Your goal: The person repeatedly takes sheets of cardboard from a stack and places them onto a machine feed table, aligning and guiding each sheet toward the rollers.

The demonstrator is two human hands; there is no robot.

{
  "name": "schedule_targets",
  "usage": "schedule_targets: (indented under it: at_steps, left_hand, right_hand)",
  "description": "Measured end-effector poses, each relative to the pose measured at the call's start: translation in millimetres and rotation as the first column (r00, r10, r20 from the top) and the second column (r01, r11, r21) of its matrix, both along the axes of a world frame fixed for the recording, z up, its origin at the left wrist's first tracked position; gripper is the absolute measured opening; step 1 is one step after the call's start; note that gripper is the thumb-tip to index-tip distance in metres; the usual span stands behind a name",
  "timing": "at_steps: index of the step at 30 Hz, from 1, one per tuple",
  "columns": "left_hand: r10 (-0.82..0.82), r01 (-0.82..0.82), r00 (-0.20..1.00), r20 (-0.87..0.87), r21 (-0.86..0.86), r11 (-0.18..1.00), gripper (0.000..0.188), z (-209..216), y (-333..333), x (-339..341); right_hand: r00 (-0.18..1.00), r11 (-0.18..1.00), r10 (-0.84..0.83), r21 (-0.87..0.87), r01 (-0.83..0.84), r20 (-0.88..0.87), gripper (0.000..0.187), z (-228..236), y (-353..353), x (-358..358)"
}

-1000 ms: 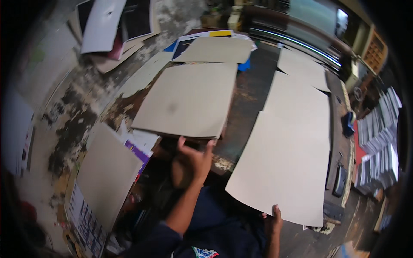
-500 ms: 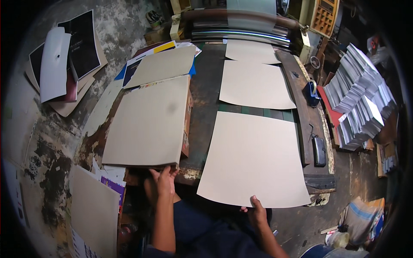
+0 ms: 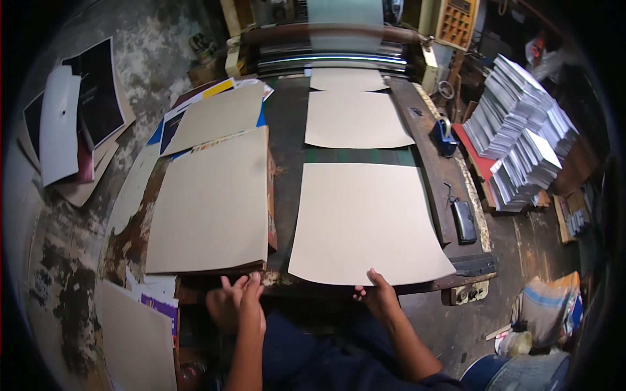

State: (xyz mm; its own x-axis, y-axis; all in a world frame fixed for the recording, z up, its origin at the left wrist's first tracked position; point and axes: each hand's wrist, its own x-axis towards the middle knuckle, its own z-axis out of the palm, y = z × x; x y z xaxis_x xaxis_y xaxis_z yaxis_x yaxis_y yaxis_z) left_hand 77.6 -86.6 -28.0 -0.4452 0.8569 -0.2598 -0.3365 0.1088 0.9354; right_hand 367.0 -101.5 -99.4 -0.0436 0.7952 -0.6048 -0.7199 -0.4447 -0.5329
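Observation:
A large beige cardboard sheet (image 3: 365,221) lies on the dark table belt to the right of the middle. My right hand (image 3: 379,300) is at its near edge, thumb on top and fingertips showing just below the edge. On the left rests a stack of similar cardboard sheets (image 3: 212,202). Just short of that stack's front edge is my left hand (image 3: 238,301), fingers apart and loosely bent, with nothing in it. Farther up the belt lie a second cardboard sheet (image 3: 355,118) and a third sheet (image 3: 349,79), which reaches toward the rollers (image 3: 332,64).
Another cardboard pile (image 3: 215,120) sits behind the left stack. A metal side rail (image 3: 427,189), a black case (image 3: 463,221) and a blue tape dispenser (image 3: 444,138) line the right side. Tall paper stacks (image 3: 515,117) stand beyond. Cardboard (image 3: 137,339) leans at lower left.
The sheets on the belt have moved away from me toward the rollers, my right hand going along with the nearest one. My left hand has come off the stack's front edge. The view has shifted.

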Motion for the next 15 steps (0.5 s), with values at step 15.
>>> schedule_targets:
  at_steps: [15]
  left_hand:
    - [-0.267,0.552,-0.251,-0.930,-0.364,0.750,0.068,19.6,76.8,-53.4]
  right_hand:
    - [1.000,1.000,-0.004,0.018,0.004,-0.001,0.041,-21.9,161.7,39.0]
